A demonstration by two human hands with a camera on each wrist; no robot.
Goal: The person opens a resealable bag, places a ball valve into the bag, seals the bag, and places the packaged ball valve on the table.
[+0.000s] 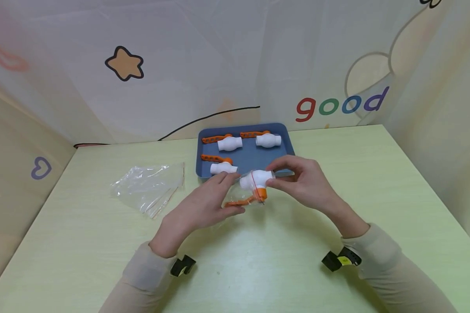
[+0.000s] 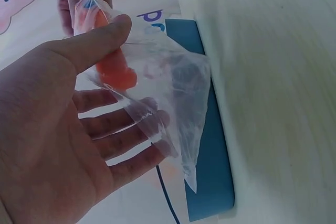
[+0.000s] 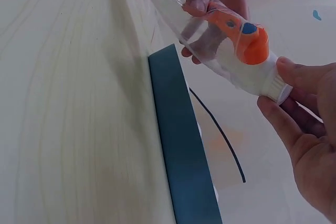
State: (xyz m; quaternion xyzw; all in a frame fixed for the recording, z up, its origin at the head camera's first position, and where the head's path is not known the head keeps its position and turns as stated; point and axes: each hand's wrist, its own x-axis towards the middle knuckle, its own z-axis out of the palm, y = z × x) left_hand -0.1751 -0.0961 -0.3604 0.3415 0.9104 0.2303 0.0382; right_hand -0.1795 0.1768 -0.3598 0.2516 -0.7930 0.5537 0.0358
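Note:
Just in front of the tray, a white ball valve (image 1: 258, 178) with an orange lever is held above the table, partly inside a clear plastic bag (image 2: 184, 82). My right hand (image 1: 303, 182) pinches one white end of the valve between thumb and fingers; that end sticks out of the bag in the right wrist view. On the other side, my left hand (image 1: 203, 202) holds the bag around the orange lever (image 2: 115, 69), thumb over it and the other fingers spread behind the film.
Behind the hands stands a blue-grey tray (image 1: 248, 158) with three similar valves, one at back left (image 1: 229, 144), one at back right (image 1: 268, 140) and one at front left (image 1: 223, 168). Flat clear bags (image 1: 149, 187) lie left of the tray. A printed curtain (image 1: 219, 56) hangs behind the table.

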